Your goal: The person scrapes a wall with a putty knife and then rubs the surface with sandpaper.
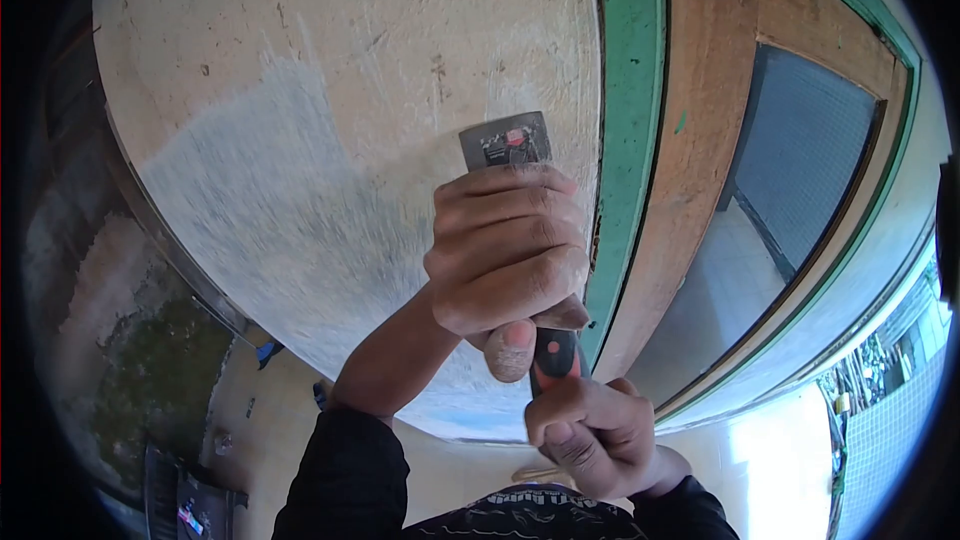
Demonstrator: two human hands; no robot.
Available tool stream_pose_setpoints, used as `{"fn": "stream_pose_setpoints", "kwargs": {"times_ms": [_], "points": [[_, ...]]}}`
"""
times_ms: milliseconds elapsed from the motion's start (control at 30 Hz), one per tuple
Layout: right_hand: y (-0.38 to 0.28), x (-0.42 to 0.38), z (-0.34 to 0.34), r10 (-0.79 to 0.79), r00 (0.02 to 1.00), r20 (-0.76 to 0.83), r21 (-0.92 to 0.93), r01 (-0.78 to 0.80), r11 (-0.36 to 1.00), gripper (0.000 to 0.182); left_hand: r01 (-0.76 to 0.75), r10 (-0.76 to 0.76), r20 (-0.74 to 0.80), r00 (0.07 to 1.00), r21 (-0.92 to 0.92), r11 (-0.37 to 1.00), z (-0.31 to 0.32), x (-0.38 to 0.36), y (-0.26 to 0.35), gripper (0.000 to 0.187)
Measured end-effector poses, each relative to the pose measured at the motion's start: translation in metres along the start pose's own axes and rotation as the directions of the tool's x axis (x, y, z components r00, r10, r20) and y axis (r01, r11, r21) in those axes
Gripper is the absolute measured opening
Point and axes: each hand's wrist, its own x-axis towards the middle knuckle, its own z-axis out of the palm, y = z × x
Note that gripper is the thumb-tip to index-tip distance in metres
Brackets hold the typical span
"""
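Both of my hands are wrapped around one paint scraper [507, 140], held upright in front of the wall [400, 60]. My left hand [510, 245] is closed over the blade, and only the dark metal end with a worn label sticks out above the fingers. Lower down, my right hand [595, 435] grips the black and red handle. The blade's top edge overlaps the beige wall close to the door frame. Left of the hands, a broad bluish-white patch [290, 200] with a streaky, scraped look covers part of the wall.
A green door frame [632, 90] runs along the wall's right edge, beside a wooden door [705, 70] with a glass pane [800, 140]. Pale floor tiles [700, 450] lie below. A dark chair-like object [190, 500] stands at the lower left.
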Motion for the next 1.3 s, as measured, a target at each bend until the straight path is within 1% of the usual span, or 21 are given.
{"fn": "stream_pose_setpoints", "kwargs": {"times_ms": [33, 100, 133, 200, 233, 333, 400, 467, 533, 600, 633, 700, 733, 767, 800, 900, 1033, 1133, 1200, 1233, 1300], "points": [[0.011, -0.007, 0.002, -0.069, 0.997, -0.044, 0.006, 0.069, 0.998, 0.019, 0.017, -0.019, 0.031, 0.999, 0.063, 0.998, -0.001, -0.005, 0.006, 0.04], [0.007, -0.019, 0.007, -0.002, 0.999, -0.033, 0.046, 0.004, 0.999, 0.02, 0.035, -0.042, 0.053, 0.998, 0.137, 0.99, 0.001, -0.013, 0.016, 0.044], [0.006, -0.021, 0.007, 0.061, 0.998, -0.035, 0.088, -0.058, 0.994, 0.02, 0.028, -0.035, 0.052, 0.998, 0.135, 0.99, -0.001, -0.013, 0.014, 0.044], [0.004, -0.012, 0.005, -0.008, 1.0, -0.017, 0.079, 0.009, 0.997, 0.02, 0.073, -0.076, 0.088, 0.993, 0.042, 0.996, -0.005, -0.008, 0.013, 0.043], [-0.001, -0.006, 0.002, -0.021, 0.999, 0.026, 0.095, 0.019, 0.995, 0.02, 0.081, -0.086, 0.051, 0.995, 0.099, 0.992, -0.004, 0.0, 0.014, 0.046], [0.006, -0.01, 0.0, -0.03, 0.996, 0.085, 0.151, 0.017, 0.988, 0.019, 0.098, -0.1, 0.029, 0.995, 0.052, 0.994, -0.003, -0.009, 0.014, 0.049], [0.019, -0.019, 0.004, 0.04, 0.999, 0.016, -0.061, -0.039, 0.997, 0.017, 0.068, -0.072, 0.041, 0.997, 0.093, 0.993, -0.005, -0.025, 0.015, 0.056], [0.021, -0.023, 0.0, 0.096, 0.994, 0.059, -0.079, -0.092, 0.993, 0.009, 0.031, -0.048, 0.115, 0.992, 0.144, 0.989, -0.007, -0.031, 0.018, 0.061], [0.017, -0.017, -0.001, -0.026, 0.998, 0.06, -0.027, 0.027, 0.999, 0.01, 0.003, -0.015, 0.086, 0.996, 0.138, 0.99, -0.007, -0.018, 0.006, 0.06], [0.013, -0.012, -0.001, -0.014, 0.999, 0.046, -0.017, 0.015, 1.0, 0.01, -0.048, 0.043, 0.038, 0.998, 0.135, 0.99, -0.008, -0.004, -0.004, 0.059], [0.01, -0.009, 0.0, -0.012, 0.999, 0.045, -0.008, 0.013, 1.0, 0.01, -0.013, 0.014, -0.006, 1.0, 0.113, 0.993, -0.006, -0.002, -0.002, 0.055], [0.004, -0.013, 0.003, 0.025, 0.998, 0.062, -0.02, -0.023, 1.0, 0.011, 0.02, -0.022, 0.014, 1.0, 0.088, 0.996, -0.004, -0.009, 0.01, 0.052], [0.01, -0.017, 0.014, -0.024, 0.999, -0.025, 0.001, 0.025, 1.0, 0.018, 0.058, -0.06, 0.037, 0.998, 0.061, 0.996, -0.004, -0.015, 0.015, 0.05], [0.009, -0.021, 0.018, 0.018, 0.999, -0.047, 0.0, -0.018, 1.0, 0.018, 0.027, -0.03, 0.059, 0.998, 0.045, 0.999, -0.004, -0.021, 0.015, 0.044], [0.008, -0.021, 0.02, 0.061, 0.996, -0.071, 0.0, -0.061, 0.998, 0.018, 0.015, -0.017, 0.057, 0.998, 0.045, 0.999, -0.005, -0.019, 0.013, 0.044], [0.0, -0.007, 0.011, 0.014, 1.0, -0.011, -0.097, -0.015, 0.995, 0.019, 0.009, -0.009, 0.012, 1.0, 0.072, 0.997, -0.004, -0.012, 0.005, 0.042], [0.01, -0.014, 0.009, 0.04, 0.999, -0.004, -0.022, -0.04, 0.999, 0.019, 0.034, -0.034, 0.007, 0.999, 0.041, 0.999, -0.005, -0.014, 0.008, 0.042], [0.017, -0.019, 0.01, 0.037, 0.999, -0.039, -0.024, -0.038, 0.999, 0.018, 0.001, -0.008, 0.063, 0.998, 0.111, 0.994, -0.007, -0.02, 0.008, 0.041], [0.015, -0.008, 0.006, -0.023, 1.0, 0.002, -0.055, 0.023, 0.998, 0.018, -0.028, 0.023, 0.072, 0.997, 0.058, 0.998, -0.011, -0.012, 0.001, 0.041], [0.008, -0.002, 0.006, -0.017, 1.0, -0.003, -0.045, 0.017, 0.999, 0.018, -0.009, 0.001, 0.068, 0.998, 0.126, 0.992, -0.01, -0.004, 0.001, 0.044], [0.009, -0.005, 0.006, -0.009, 1.0, -0.015, -0.031, 0.008, 0.999, 0.018, 0.022, -0.029, 0.06, 0.998, 0.11, 0.994, -0.009, -0.002, 0.003, 0.047]]}}
